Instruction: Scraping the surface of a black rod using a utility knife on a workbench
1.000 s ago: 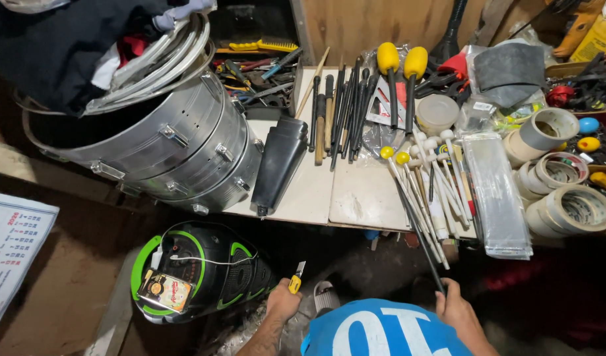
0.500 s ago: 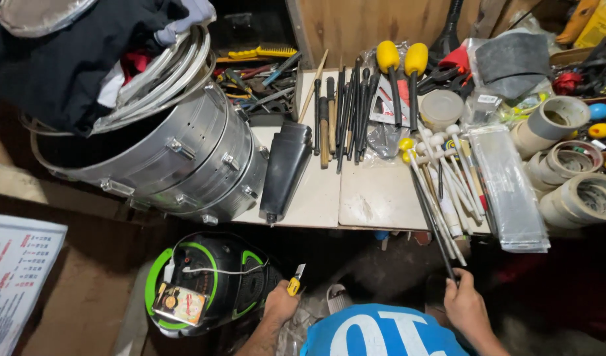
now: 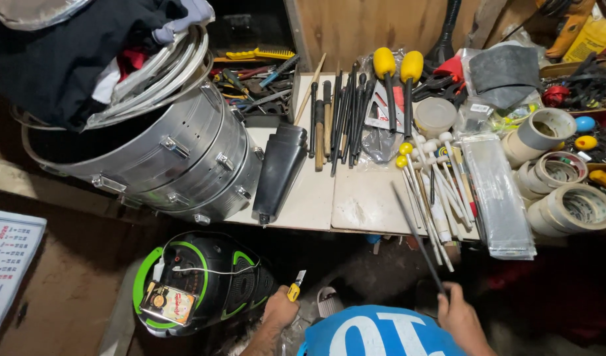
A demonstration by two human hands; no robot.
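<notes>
My left hand grips a small yellow utility knife with its blade pointing up, low in the frame beside a black and green helmet. My right hand holds a thin dark stick that slants up to the left over the front edge of the white bench top. A blue cap with white marks sits between my two hands. White-tipped and yellow-tipped mallets lie on the bench just beyond the stick.
A silver metal drum shell stuffed with hoops and dark cloth lies at left. A black cowbell, dark sticks, two yellow-headed mallets, tape rolls and a clear packet crowd the bench. A calendar lies lower left.
The view has shifted slightly. My right hand has lifted the thin dark stick away from the pile of mallets toward me. My left hand stays on the knife.
</notes>
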